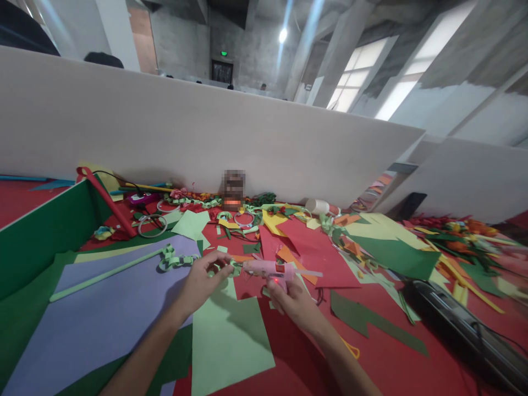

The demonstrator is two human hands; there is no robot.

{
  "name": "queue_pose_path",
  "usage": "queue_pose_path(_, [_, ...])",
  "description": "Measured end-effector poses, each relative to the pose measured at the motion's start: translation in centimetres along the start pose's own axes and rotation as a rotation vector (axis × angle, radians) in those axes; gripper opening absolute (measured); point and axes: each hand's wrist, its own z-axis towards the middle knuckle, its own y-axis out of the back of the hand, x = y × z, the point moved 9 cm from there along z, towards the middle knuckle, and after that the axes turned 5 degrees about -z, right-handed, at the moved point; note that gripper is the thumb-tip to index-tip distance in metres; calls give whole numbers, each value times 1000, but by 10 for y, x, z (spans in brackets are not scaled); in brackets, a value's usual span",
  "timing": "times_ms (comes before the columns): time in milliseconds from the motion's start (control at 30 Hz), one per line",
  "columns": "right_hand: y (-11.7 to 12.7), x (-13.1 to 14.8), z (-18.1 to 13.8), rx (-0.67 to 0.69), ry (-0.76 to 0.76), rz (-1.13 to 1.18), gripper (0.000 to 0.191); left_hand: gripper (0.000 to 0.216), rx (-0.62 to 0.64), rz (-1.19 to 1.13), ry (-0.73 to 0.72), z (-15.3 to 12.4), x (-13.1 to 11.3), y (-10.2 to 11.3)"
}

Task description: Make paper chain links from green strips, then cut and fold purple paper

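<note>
In my right hand (pixel 284 294) is a pink hot glue gun (pixel 264 268), its red light lit and a clear glue stick (pixel 310 273) poking out of the back. The nozzle points left, close to the fingertips of my left hand (pixel 208 278). Those fingers pinch a light green paper strip (pixel 235 268), which the fingers and nozzle partly hide. To the left, a curled light green paper chain (pixel 175 259) lies by a rolled light green paper stick (pixel 109 273) on purple paper (pixel 124 313). Beneath my hands is a light green sheet (pixel 231 346).
A white partition (pixel 206 132) stands behind the red table (pixel 297 352). At right lies a black, elongated device (pixel 457 335) with a cable. Paper scraps, tape rings (pixel 152 225) and paper flowers (pixel 466 231) crowd the back. A green board (pixel 53 231) rises at left.
</note>
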Motion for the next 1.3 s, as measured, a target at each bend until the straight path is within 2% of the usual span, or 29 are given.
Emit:
queue_pose_path(1033, [2, -2, 1, 6, 4, -47, 55, 23, -8, -12, 5, 0, 2, 2])
queue_pose_path(1300, [3, -5, 0, -24, -11, -61, 49, 25, -2, -77, 16, -1, 10, 1])
